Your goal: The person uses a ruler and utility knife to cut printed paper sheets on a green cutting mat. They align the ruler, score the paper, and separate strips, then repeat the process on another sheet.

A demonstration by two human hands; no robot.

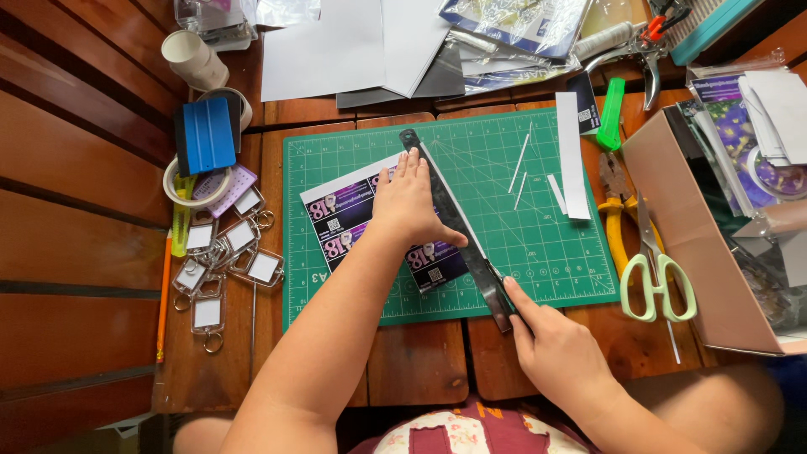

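- Left hand (409,204) lies flat, fingers spread, pinning the dark ruler (458,227) across the printed purple sheet (357,220) on the green cutting mat (504,210), mid-worktop.
- Right hand (555,349) grips a small cutter (507,296) at the ruler's near end.
- Best to press firmly, fingertips behind the ruler's edge, blade tight against it.

Your left hand (409,204) covers the middle of the printed sheet (349,220), so you cannot see the pictures under your fingers. The blade below your right hand's (555,349) fingertip is too small to make out against the dark ruler (454,220). The brown box (693,252), far right of your fingers, runs off the edge.
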